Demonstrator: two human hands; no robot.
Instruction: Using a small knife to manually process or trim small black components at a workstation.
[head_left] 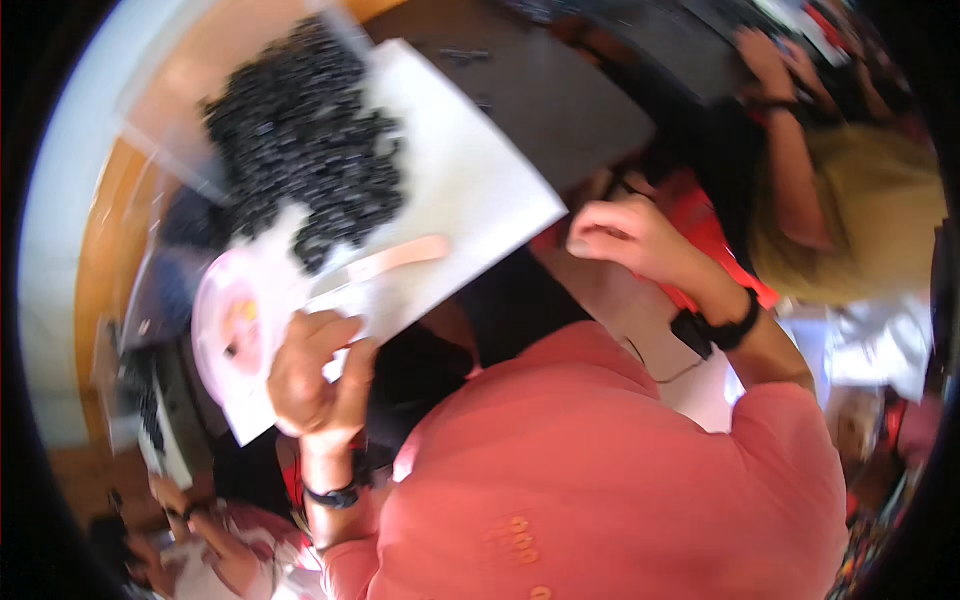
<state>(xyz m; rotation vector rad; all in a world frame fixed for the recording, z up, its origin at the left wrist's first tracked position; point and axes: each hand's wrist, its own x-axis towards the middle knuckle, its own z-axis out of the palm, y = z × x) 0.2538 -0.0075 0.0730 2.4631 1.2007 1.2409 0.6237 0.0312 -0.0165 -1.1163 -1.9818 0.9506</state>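
My left hand [318, 378] is over the near corner of a white board [470, 170], blurred, its thumb and forefinger apart with a white gap between them. I make out nothing held there. Just beyond its fingertips lies a flat tool with a pale pinkish handle [405, 256], its whitish end toward that hand. Heaped across the board's far left is a pile of small, shiny black pieces [310, 140]. My right hand [635, 238] hovers off the board's right corner, fingers curled toward the thumb; whatever they may hold is hidden.
A pink round dish [208, 325] with small yellowish and dark bits stands left of the pile. A clear plastic sheet or bin wall [165, 135] edges the pile. Other people sit close by: one in an olive shirt [860, 220] at right, another in white [235, 560] at lower left.
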